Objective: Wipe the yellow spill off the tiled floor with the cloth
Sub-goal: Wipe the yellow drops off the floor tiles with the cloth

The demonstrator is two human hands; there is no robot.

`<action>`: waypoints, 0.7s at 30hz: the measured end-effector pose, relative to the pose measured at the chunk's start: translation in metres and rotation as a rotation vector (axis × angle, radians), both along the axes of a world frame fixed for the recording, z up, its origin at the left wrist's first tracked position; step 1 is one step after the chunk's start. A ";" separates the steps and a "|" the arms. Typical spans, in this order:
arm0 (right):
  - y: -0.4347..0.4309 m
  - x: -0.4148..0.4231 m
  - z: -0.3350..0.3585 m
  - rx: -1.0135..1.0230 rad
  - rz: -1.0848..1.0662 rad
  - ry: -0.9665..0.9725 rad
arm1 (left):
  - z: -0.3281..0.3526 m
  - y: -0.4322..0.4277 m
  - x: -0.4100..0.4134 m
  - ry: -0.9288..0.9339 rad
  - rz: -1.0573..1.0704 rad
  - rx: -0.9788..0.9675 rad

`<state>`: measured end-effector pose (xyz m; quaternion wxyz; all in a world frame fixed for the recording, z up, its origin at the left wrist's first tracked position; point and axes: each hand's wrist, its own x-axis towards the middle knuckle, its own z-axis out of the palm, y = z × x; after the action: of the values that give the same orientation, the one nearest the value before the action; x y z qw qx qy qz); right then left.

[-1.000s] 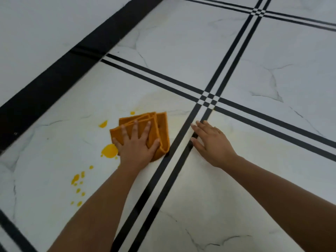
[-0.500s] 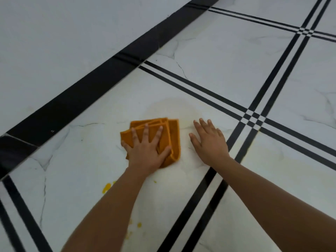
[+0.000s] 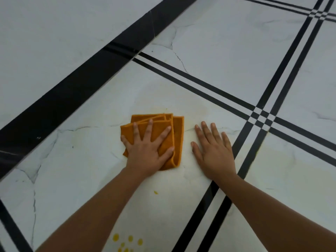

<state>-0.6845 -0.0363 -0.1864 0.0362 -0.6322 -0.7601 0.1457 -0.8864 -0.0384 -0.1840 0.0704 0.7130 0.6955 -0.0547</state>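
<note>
The folded orange cloth point(image 3: 178, 135) lies flat on the tiled floor point(image 3: 87, 160). It sits on a white, marble-veined tile, nearer that tile's right edge than its left. The left hand point(image 3: 147, 150) presses down on the cloth with the palm flat and all five fingers fanned wide apart, the thumb pointing right. Its forearm runs straight back toward the bottom edge of the view.

The right hand point(image 3: 215, 154) rests palm-down on the bare tile just beside the cloth's right edge. It does not touch the cloth and holds nothing, and its fingers are straight and only slightly parted. Its little finger lies just beside the black double lines point(image 3: 252, 142) at the tile's right edge.

Yellow drops point(image 3: 127, 241) sit on the same tile at its near side, between the two forearms. One small drop point(image 3: 155, 192) lies closer to the cloth. A faint yellowish film point(image 3: 294, 171) dulls the neighbouring tile to the right. A broad black band point(image 3: 76, 88) borders the tile on the left.
</note>
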 end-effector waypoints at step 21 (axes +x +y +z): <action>-0.006 0.001 0.011 -0.063 0.052 0.023 | 0.009 -0.054 -0.061 -0.010 0.238 -0.018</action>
<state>-0.6839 -0.0419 -0.1756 0.0211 -0.6113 -0.7709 0.1779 -0.9475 -0.0928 -0.1749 0.0860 0.6249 0.7745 -0.0486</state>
